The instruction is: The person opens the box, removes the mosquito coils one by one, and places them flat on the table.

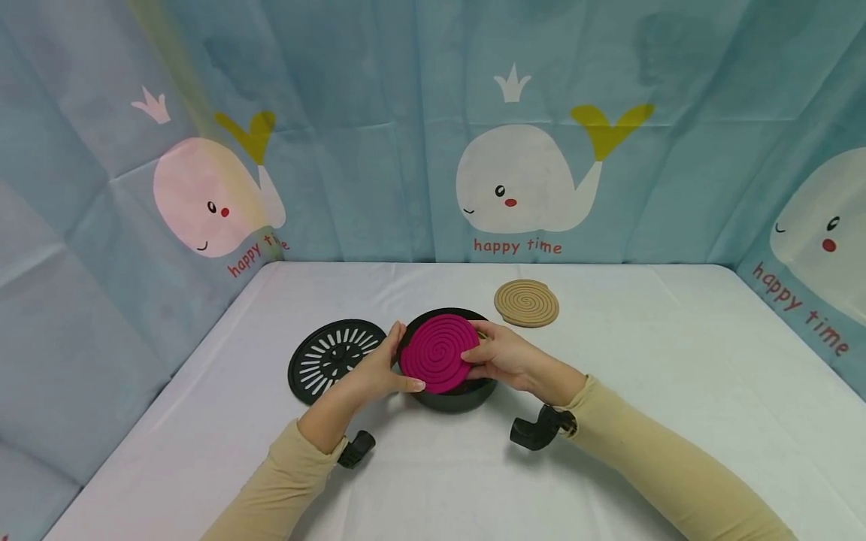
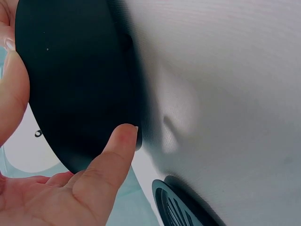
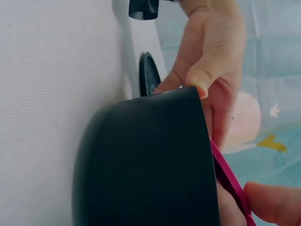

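Although overlapped at one edge by the right hand (image 1: 507,357), shows plainly as a magenta spiral disc (image 1: 438,355), tilted at the mouth of a black pot (image 1: 453,403). Held there in a narrow pinch, thumb above, finger beneath. Around the pot's left side, the left hand (image 1: 379,372) in a wide grip, thumb at the rim; cannot tell of any contact between that thumb and the disc. Pot's inside mostly hidden behind the disc; pot cut off in both wrist views, disc reduced to a thin edge in the right one. Hard to make out: a small yellowish patch by the right fingers. To the left, a black slotted plate (image 1: 338,359), partly covered by the left hand. Farther back, toward the right, a tan spiral disc (image 1: 526,303), flat on the white tablecloth (image 1: 676,338). Beige sleeves (image 1: 649,451), cut by the lower edge, with black wrist cameras (image 1: 534,433). Behind, a creased blue cloth (image 1: 379,150) printed with whales (image 1: 528,180), rightmost one cut off. Below them, red lettering (image 1: 517,246) reading "happy time", three times over, the left one bent by a fold.
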A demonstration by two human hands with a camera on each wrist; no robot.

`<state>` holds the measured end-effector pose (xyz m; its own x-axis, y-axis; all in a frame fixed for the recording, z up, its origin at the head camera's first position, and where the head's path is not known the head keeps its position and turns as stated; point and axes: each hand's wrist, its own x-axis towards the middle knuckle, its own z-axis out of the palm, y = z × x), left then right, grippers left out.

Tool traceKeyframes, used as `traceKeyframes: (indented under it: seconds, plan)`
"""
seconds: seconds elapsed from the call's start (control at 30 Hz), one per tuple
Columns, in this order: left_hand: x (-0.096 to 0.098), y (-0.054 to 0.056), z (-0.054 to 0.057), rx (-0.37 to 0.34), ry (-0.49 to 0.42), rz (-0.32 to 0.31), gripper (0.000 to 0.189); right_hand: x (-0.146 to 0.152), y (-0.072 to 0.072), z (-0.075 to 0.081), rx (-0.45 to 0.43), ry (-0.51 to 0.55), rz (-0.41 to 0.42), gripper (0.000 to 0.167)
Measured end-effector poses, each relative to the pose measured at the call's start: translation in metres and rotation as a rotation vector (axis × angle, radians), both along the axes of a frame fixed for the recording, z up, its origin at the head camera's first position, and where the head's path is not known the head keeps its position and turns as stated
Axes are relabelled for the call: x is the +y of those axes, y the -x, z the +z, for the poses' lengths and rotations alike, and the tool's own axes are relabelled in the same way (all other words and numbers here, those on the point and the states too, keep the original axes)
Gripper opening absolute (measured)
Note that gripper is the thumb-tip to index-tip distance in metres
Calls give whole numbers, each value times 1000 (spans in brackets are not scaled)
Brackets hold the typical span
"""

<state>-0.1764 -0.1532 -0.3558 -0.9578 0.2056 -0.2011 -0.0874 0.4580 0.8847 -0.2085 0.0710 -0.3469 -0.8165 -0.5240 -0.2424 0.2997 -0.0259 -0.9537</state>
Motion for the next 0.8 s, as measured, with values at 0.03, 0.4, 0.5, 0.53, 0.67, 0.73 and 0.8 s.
traceKeyframes:
  seconds: [0.03,0.4,0.5,0.53,0.67,0.73,0.8]
  plan:
    - [0,0,0,0,0,0,109,0,0,0,0,1,-5,68]
    - [1,-2,1,-6,-5,4,109,9,-5,2,8,27,-19,67]
    - [1,-2,2,-4,-1,6,109,14,-6,4,13,41,-27,68]
    - [1,-2,2,-2,0,6,109,16,-6,5,14,43,-28,68]
    - [1,-3,4,3,-2,3,109,23,-6,9,21,53,-33,69]
    - [1,-4,4,4,-2,2,109,27,-6,11,27,55,-41,69]
    - [0,-4,4,4,0,-1,109,31,-6,13,33,55,-47,70]
